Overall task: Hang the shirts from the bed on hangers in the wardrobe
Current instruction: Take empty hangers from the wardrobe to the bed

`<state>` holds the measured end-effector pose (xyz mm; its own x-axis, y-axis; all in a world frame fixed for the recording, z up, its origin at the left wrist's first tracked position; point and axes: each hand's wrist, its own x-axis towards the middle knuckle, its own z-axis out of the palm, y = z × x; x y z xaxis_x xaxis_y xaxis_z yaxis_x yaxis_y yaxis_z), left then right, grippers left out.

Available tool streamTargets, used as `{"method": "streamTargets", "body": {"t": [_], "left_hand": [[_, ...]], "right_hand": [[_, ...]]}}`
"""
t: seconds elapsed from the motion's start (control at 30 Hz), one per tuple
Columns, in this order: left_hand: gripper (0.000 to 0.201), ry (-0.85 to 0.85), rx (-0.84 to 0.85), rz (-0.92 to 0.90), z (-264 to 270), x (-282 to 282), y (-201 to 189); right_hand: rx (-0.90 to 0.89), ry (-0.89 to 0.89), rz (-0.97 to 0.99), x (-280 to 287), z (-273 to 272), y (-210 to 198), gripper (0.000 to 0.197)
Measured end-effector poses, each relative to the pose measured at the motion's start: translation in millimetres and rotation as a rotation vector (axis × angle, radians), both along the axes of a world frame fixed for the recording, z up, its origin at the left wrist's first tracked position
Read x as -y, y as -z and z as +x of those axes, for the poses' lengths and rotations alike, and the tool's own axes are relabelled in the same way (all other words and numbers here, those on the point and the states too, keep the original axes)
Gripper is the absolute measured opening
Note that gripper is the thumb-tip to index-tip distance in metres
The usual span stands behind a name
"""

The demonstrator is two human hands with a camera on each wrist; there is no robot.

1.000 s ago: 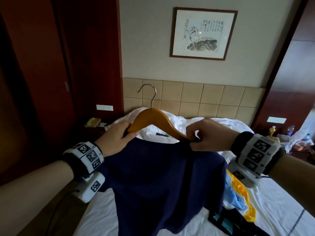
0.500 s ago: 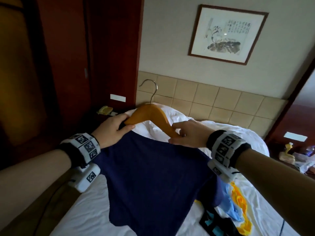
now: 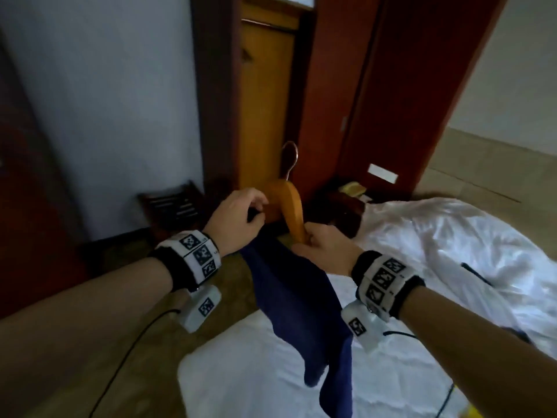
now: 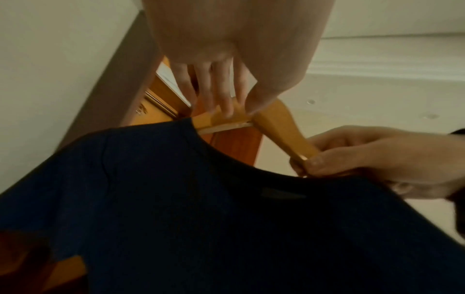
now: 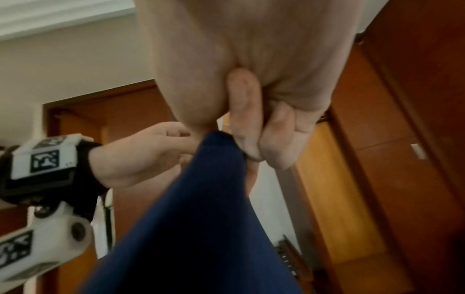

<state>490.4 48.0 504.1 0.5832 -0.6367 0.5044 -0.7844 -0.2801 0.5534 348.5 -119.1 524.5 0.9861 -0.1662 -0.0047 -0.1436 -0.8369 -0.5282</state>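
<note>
2 hands are closed on 1 curved wooden hanger [image 3: 286, 206]: left hand [image 3: 233, 220] at 1 end, right hand [image 3: 327, 250] pinching the other with the navy blue shirt [image 3: 297, 300] above the white bed's [image 3: 437, 236] edge.

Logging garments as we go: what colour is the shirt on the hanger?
Dark navy blue, plain, no visible pattern. The shirt shows best in the head view.

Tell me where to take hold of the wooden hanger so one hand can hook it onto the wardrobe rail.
Grip the wooden hanger at its bare crown, just below the metal hook, coming from above. Probably the best spot: the navy shirt covers the left arm, where the left hand holds. The right hand pinches the other end, with fabric. A central grip should keep it level.
</note>
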Motion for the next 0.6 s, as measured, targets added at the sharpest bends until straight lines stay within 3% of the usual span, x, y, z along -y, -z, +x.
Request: {"method": "streamTargets", "body": {"t": [0.13,0.3,0.37,0.47,0.6], "left_hand": [[0.026,0.004,-0.226,0.064,20,-71,14],[0.023,-0.145,-0.441,-0.144,64,-164,45],[0.039,-0.217,-0.536,-0.25,87,-211,47],[0.055,-0.327,-0.518,-0.27,127,-291,46],[0.044,-0.447,-0.471,-0.238,172,-394,32]], "right_hand": [[0.02,-0.126,0.021,-66,69,7,0.023],[0.048,-0.29,0.045,-170,148,16,0.022],[0.028,-0.348,0.049,-216,183,19,0.023],[0.008,-0.454,0.051,-291,237,20,0.021],[0.015,-0.592,0.106,-396,305,14,0.02]]}}
